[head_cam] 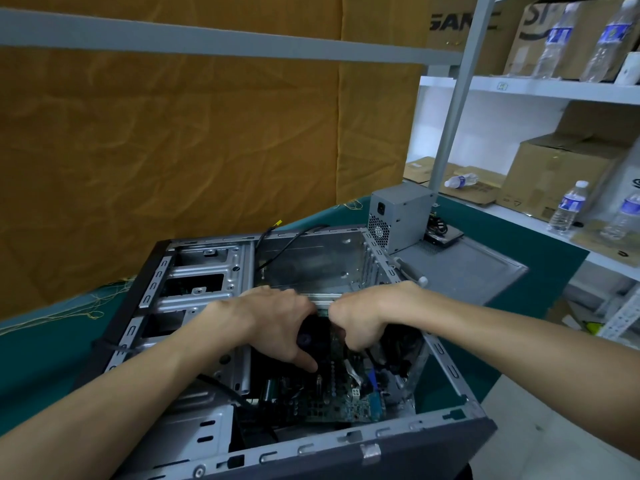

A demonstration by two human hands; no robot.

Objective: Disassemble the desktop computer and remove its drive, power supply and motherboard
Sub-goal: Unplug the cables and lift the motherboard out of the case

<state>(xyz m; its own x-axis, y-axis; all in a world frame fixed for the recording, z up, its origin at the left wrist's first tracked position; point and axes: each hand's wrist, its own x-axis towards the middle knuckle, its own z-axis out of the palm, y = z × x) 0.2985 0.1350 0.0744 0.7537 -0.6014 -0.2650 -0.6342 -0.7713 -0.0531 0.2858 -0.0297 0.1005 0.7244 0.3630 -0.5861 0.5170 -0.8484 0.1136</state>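
The open computer case lies on its side on the green counter. Both hands reach inside it. The left hand curls its grip around the black cooler on the motherboard, thumb pointing near. The right hand is curled just beside it, over the same cooler; what its grip pinches is hidden. The grey power supply stands at the far right on the removed side panel, beside 1 flat drive.
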